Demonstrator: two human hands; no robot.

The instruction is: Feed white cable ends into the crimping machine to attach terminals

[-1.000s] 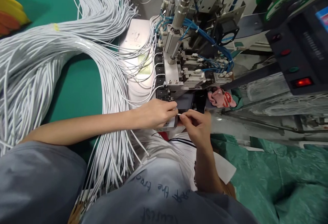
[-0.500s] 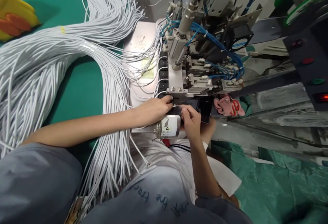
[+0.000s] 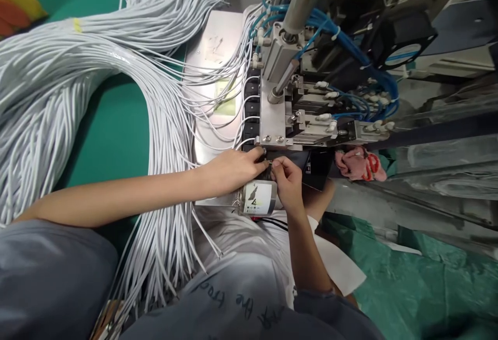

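My left hand [image 3: 245, 168] reaches in at the lower front corner of the machine [image 3: 273, 117], its thumb and fingertips closed on the end of a white cable, which they mostly cover. Against those fingertips, my right hand [image 3: 288, 178] pinches at the cable's tip; a tiny metallic bit shows between the hands, too small to name. Just below them stands a clear jar with a white label [image 3: 259, 198]. Along the machine's front, several white cables run into black blocks [image 3: 251, 108].
Large bundles of white cables [image 3: 167, 138] lie over the green table [image 3: 111, 127] and hang down across my lap. Blue air hoses [image 3: 346, 52] arch above the machine. A pink cloth [image 3: 360, 164] lies to the right. A yellow-green note [image 3: 226, 99] is on the metal plate [image 3: 216, 39].
My right fingertips have come closer to my left ones, and the short stretch of cable seen between them is now mostly covered. The view has moved nearer to the machine.
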